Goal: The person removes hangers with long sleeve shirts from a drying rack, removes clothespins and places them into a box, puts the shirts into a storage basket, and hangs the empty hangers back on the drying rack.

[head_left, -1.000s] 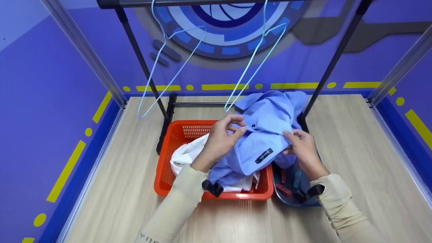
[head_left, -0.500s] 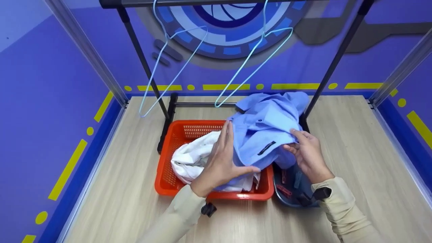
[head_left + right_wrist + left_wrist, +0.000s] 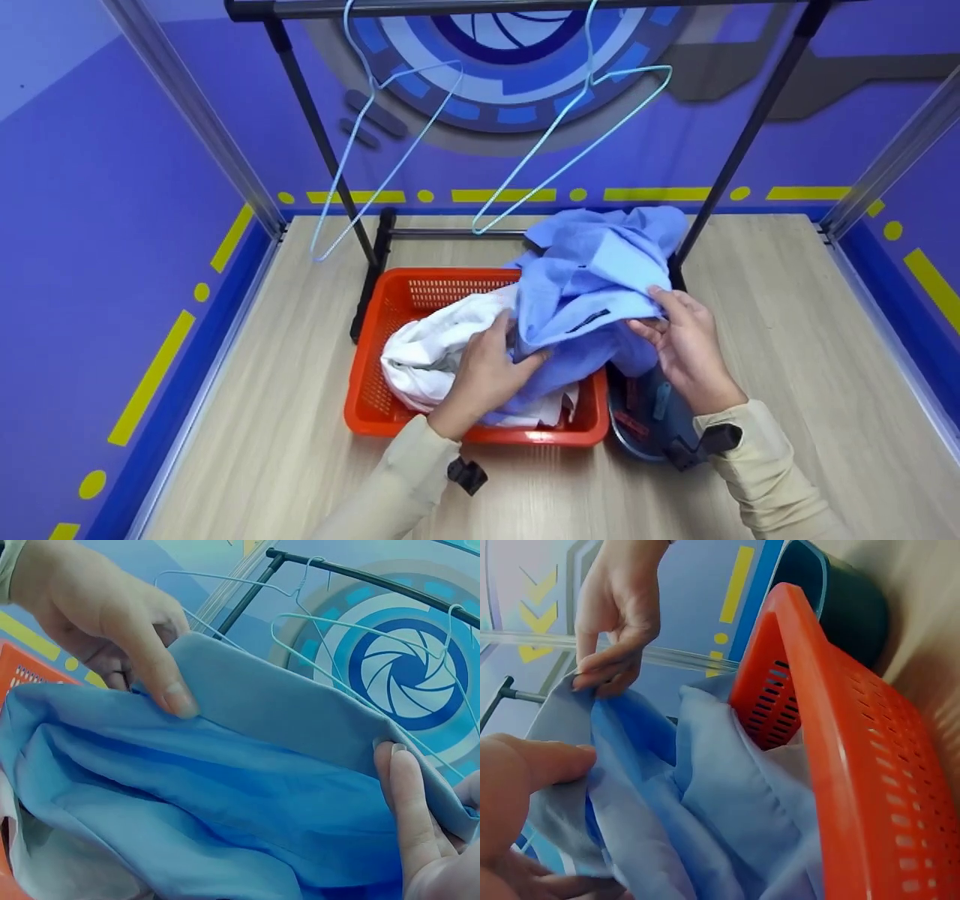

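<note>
A light blue shirt (image 3: 555, 307) with a dark label inside its neck is bunched over the right side of a red basket (image 3: 540, 436). My left hand (image 3: 484, 375) pinches the shirt's collar on the left, thumb on the near face and fingers behind. At the collar's other end, my right hand (image 3: 694, 349) grips the cloth between thumb and fingers. The collar (image 3: 277, 701) spans between both hands in the right wrist view. Under the shirt, a white garment (image 3: 420, 360) lies in the basket.
A dark bin (image 3: 626, 446) with red and teal clothespins stands right of the basket. Two pale wire hangers, a left one (image 3: 367, 67) and a right one (image 3: 590, 52), hang from a black rack bar (image 3: 487, 7). Blue printed walls (image 3: 112, 225) enclose the wooden surface (image 3: 787, 322).
My left hand opened wide, moved down along the shirt and took hold of the collar. The label side has tilted away from view. The right hanger has swung round.
</note>
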`<state>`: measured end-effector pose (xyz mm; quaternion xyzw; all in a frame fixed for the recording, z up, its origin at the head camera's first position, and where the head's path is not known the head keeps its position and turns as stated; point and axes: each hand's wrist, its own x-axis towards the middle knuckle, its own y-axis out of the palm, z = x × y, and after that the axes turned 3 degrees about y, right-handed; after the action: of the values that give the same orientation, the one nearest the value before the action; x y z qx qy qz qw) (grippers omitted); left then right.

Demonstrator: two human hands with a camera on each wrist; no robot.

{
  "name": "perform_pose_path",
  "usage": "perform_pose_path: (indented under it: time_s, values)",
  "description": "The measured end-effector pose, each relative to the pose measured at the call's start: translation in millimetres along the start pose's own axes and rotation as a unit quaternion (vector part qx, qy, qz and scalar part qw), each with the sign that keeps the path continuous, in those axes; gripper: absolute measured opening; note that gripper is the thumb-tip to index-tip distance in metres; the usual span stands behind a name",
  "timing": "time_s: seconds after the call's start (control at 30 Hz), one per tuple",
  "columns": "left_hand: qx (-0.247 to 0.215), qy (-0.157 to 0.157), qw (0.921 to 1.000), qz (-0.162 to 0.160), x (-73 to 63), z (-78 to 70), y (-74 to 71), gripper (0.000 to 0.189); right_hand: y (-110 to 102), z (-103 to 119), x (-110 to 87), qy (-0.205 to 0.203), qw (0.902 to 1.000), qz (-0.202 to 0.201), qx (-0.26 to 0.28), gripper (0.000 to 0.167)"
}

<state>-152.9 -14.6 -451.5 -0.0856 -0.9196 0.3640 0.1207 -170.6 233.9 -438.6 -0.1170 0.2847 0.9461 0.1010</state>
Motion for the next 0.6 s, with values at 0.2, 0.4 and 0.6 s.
perform_pose_path:
  time_s: [0.2, 0.4, 0.6]
  values:
    - [0.025, 0.094, 0.9951, -0.017, -1.1, 1.1, -2.2, 0.014, 1.1, -2.8, 1.0, -0.028, 0.9955, -0.035, -0.084, 0.007]
    - [0.021, 0.114, 0.9933, -0.007, -4.1, -12.2, -7.7, 0.043, -0.1, -2.6, -0.9, -0.087, 0.9640, -0.083, -0.237, 0.018]
    - [0.045, 0.166, 0.9850, -0.012, -0.3, -23.2, -10.8, 0.042, 2.2, -4.0, -9.9, -0.231, 0.8854, -0.092, -0.393, 0.029]
